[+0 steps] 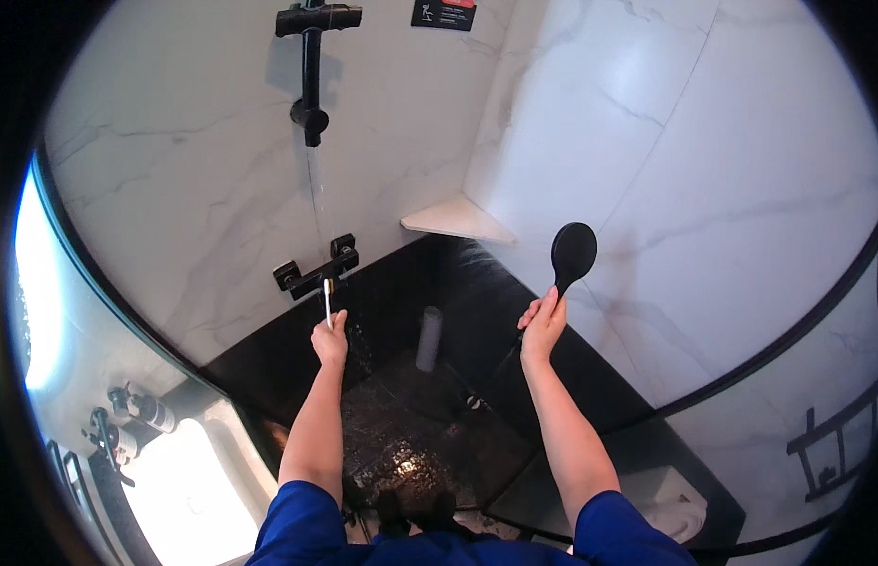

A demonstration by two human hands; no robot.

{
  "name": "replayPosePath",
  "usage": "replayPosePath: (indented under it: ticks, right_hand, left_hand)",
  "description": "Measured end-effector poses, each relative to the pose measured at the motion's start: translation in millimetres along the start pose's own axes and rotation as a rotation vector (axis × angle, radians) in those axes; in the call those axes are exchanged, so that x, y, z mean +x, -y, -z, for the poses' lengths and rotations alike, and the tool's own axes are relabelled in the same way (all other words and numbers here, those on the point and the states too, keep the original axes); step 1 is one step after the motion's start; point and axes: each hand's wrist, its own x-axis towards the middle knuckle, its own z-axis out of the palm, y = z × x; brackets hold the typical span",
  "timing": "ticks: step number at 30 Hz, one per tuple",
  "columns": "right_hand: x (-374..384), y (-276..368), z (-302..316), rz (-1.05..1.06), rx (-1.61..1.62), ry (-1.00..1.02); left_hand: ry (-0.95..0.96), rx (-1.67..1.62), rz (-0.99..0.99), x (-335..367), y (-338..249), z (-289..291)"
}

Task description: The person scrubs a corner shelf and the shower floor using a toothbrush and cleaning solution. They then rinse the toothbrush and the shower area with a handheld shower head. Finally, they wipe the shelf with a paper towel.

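Note:
My left hand [330, 340] is closed around the white handle of a toothbrush [327, 302], its head pointing up. The brush head is just in front of the black shower mixer valve [316, 276] on the wall; I cannot tell whether they touch. My right hand [543, 330] grips a black handheld shower head [574, 253] by its handle, raised and tilted. Fine spray shows in the corner below the white corner shelf [460, 220]. Thin water streams fall beneath the black wall bracket [310, 119] above the valve.
A grey cylinder [428, 338] stands near the wet dark floor [401, 415]. A white sink [189, 491] with bottles [154, 412] lies at left. At lower right are a dark ledge [637, 462] with white towels [677, 517] and a black rack [840, 443].

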Motion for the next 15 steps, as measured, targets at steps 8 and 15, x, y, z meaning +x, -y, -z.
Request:
replayPosePath:
  ticks: [8,15]
  right_hand:
    - [-11,8,5,0.051,0.005,-0.075]
    - [-12,34,18,0.201,0.04,-0.21]
  left_hand:
    - [0.02,-0.007,0.024,-2,-9,9]
    - [-0.01,-0.002,0.01,0,-5,7]
